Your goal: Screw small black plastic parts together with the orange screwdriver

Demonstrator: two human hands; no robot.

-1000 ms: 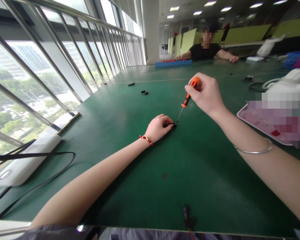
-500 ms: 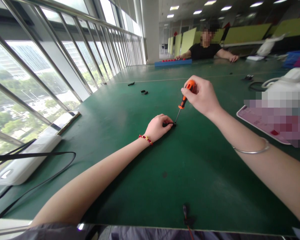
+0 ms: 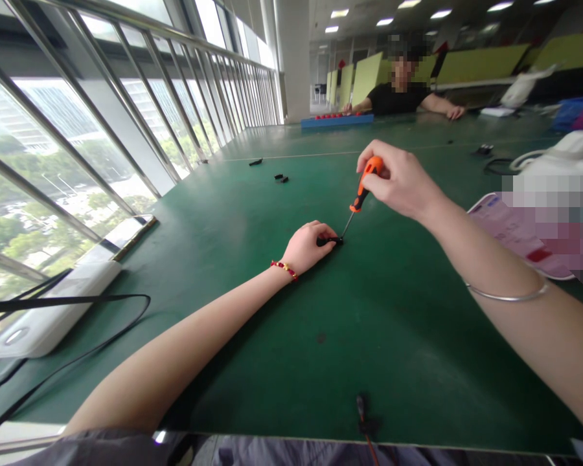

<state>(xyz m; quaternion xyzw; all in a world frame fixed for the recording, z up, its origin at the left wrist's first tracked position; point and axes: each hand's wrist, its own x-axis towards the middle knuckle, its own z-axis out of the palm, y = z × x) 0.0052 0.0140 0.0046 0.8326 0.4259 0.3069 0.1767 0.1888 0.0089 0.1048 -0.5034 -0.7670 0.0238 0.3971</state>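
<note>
My left hand [image 3: 307,246] rests on the green table [image 3: 252,272] and pinches a small black part [image 3: 331,241] against it. My right hand [image 3: 399,179] grips the orange handle of a screwdriver [image 3: 360,193], held tilted, with its thin metal tip touching the black part. A red bead bracelet is on my left wrist and a thin silver bangle on my right forearm.
Several small black parts [image 3: 280,177] lie farther back. A white power strip [image 3: 48,310] with a black cable [image 3: 92,336] sits at the left by the window railing. A pink sheet [image 3: 510,226] and white items lie right. Another person [image 3: 402,90] sits at the far end behind a blue tray [image 3: 337,121].
My right hand has shifted slightly on the screwdriver handle while the tip stays on the black part. My left hand has not moved.
</note>
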